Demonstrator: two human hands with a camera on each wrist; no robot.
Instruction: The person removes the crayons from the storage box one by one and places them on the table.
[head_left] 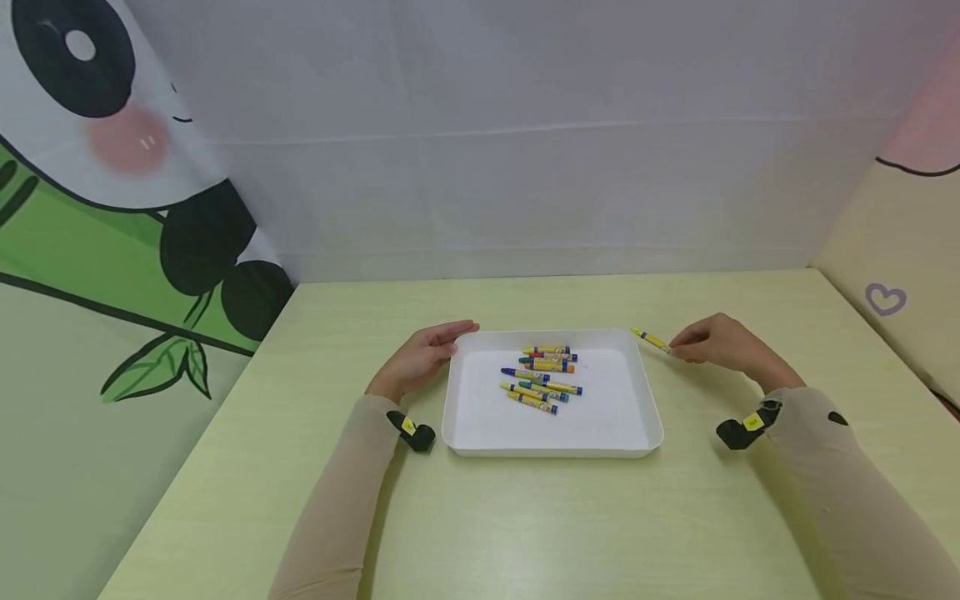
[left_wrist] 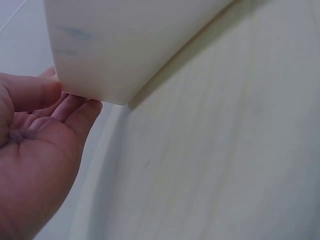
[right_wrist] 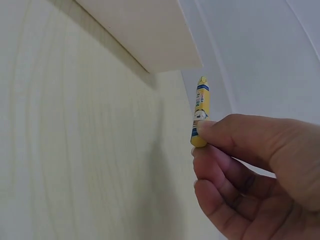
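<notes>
A white tray (head_left: pixel 480 433) stands on the table with several paper-wrapped crayons (head_left: pixel 532 403) lying in its middle. My left hand (head_left: pixel 420 357) holds the tray's far left corner. In the left wrist view, the thumb (left_wrist: pixel 42 93) is at the rim and the fingers reach behind the far wall. Beyond the tray's right side, my right hand (head_left: pixel 716 342) pinches a yellow crayon (right_wrist: pixel 201 107) near its blunt end between thumb and fingers. The crayon's tip points up in the right wrist view and toward the tray in the head view.
The pale wooden table (head_left: pixel 525 525) meets a grey-white cloth backdrop (head_left: pixel 525 200) at the back. A panel with a cartoon drawing (head_left: pixel 112 200) stands on the left, and a beige panel with a purple heart (head_left: pixel 885 298) on the right. Black wrist cameras (head_left: pixel 742 433) sit on both sleeves.
</notes>
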